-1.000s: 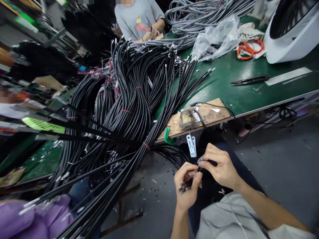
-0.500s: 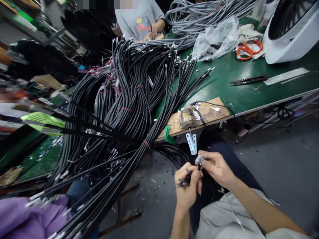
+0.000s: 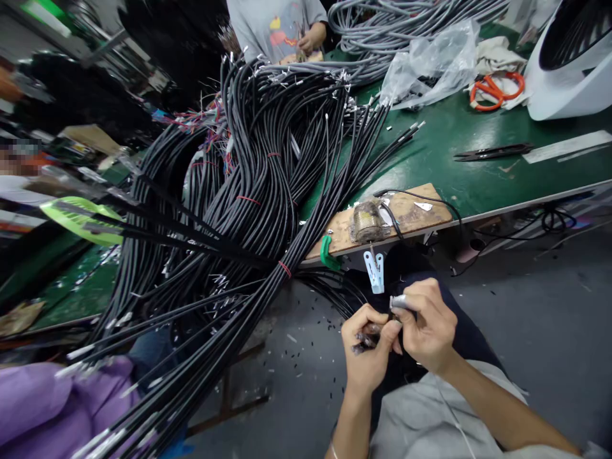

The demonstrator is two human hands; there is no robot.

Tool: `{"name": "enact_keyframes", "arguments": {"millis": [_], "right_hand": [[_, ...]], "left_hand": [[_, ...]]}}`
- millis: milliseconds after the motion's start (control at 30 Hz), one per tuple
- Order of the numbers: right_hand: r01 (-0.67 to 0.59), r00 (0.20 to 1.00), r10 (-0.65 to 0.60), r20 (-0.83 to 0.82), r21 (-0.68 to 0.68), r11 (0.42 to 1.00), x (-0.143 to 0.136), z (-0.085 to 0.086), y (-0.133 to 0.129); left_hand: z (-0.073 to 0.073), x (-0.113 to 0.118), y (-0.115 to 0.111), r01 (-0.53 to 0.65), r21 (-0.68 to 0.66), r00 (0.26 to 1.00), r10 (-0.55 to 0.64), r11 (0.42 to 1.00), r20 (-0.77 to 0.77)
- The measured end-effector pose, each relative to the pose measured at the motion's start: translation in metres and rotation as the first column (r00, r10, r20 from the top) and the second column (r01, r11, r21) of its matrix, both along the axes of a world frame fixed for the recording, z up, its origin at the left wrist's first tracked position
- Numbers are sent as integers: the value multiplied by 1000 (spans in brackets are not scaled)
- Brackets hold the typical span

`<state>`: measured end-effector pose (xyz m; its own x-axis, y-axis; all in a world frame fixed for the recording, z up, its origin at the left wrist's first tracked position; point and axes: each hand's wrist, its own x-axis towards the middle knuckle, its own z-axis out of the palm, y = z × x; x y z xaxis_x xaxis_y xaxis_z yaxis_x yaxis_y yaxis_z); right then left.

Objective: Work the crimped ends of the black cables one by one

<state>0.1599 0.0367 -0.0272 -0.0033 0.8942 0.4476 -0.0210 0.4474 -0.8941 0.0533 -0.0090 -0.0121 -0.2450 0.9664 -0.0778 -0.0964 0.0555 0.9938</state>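
Over my lap, my left hand (image 3: 368, 341) is closed around several dark cable ends (image 3: 366, 340) that poke out between its fingers. Close beside it, my right hand (image 3: 425, 319) is closed in a pinch, with silvery tape or a cover (image 3: 399, 301) on a fingertip. Whatever lies between the two hands is too small to tell. A light-blue clothespin (image 3: 374, 273) hangs just beyond them, under a small motor-like cylinder (image 3: 367, 223) on a wooden board (image 3: 415, 207).
Bundled black cables (image 3: 258, 172) spread over the green table (image 3: 444, 137) and its left edge. A green clamp (image 3: 329, 253) grips the board. Snips (image 3: 492, 152), orange-handled scissors (image 3: 497, 91) and a white fan (image 3: 568, 76) are at right. Another person (image 3: 282, 29) works across the table.
My right hand has shifted slightly up and right, its fingers curled more. My left hand has also moved slightly right. The whole view has shifted a little.
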Motion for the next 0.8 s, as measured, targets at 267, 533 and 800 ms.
{"name": "enact_keyframes", "arguments": {"millis": [267,533,800], "right_hand": [[-755,646,685,-337,-414,509,14,12,35],[-482,861,507,-36,-374,792,35,26,43],[-475,879,458,-136,-334,814,21,9,20]], "left_hand": [[-2,-22,5,130,69,987,-136,989,84],[4,-19,7,33,2,999,-33,999,-21],[3,-24,-1,131,-104,990,-124,986,73]]}}
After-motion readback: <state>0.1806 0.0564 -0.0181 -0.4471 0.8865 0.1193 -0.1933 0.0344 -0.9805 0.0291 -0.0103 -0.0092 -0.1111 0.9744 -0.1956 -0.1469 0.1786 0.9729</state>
